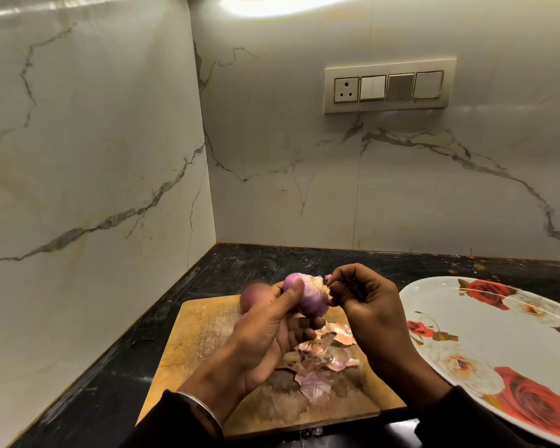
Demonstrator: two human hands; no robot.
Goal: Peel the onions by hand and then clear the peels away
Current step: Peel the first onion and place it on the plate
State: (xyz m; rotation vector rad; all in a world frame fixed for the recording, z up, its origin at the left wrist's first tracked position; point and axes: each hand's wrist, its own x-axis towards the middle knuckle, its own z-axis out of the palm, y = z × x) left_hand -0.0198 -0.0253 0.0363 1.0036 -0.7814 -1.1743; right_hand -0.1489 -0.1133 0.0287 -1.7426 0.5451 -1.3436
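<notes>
My left hand (pixel 265 331) cradles the firm, slippery onion (pixel 306 297) above the chopping board (pixel 204 337), while my right hand (pixel 364 302) fingers pinch its thin, brittle skin (pixel 324 281), best taken at the loose torn edge.

Half-peeled purple onion (pixel 306 297) held above a heap of papery peels (pixel 320 360) — unpeeled onion (pixel 254 297) behind.

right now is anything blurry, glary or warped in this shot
Head view: a bright glare streak washes out the top of the glossy marble wall; the wide lens bows the wall corner and stretches the floral plate at the right edge; the unpeeled onion behind the left hand looks soft, as does the peel tip pinched by the right hand; the black counter is dim.
</notes>
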